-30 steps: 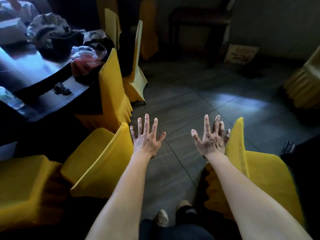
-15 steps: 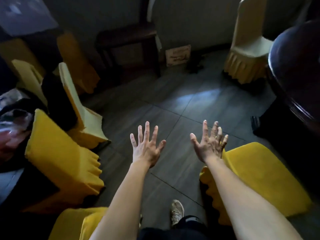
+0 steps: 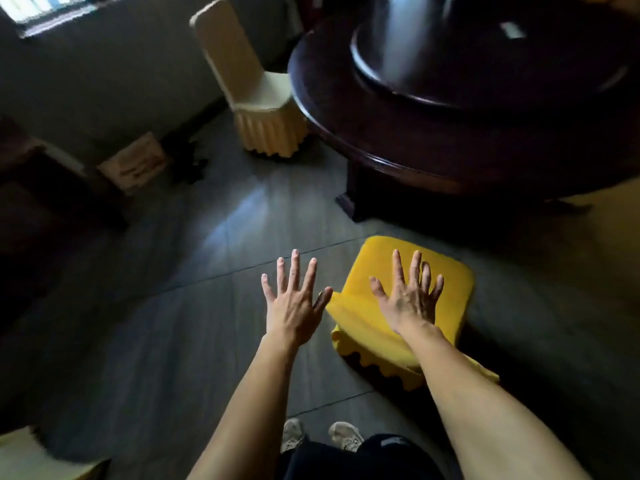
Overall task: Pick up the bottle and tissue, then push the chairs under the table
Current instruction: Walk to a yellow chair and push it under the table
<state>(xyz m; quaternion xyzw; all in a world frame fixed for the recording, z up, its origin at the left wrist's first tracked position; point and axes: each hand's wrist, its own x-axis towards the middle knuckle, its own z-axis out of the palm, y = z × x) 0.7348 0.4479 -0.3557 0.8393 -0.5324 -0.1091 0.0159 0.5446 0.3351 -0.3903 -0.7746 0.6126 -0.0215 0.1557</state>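
While both spread: left hand (image 3: 294,306) | right hand (image 3: 412,299) over yellow chair (image 3: 367,317)

no legible text, cardboard box (image 3: 133,163) print blurred

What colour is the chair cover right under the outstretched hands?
Bright yellow chair cover, seen in the head view.

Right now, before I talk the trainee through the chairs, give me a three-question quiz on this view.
1. True or false: both hands are empty, fingers spread.
2. Which chair is under the right hand? A) the yellow chair B) the cream chair
3. Fill in: the cream chair stands beside the dark round ____.

Key:
1. True; the left hand holds nothing either.
2. A.
3. table.
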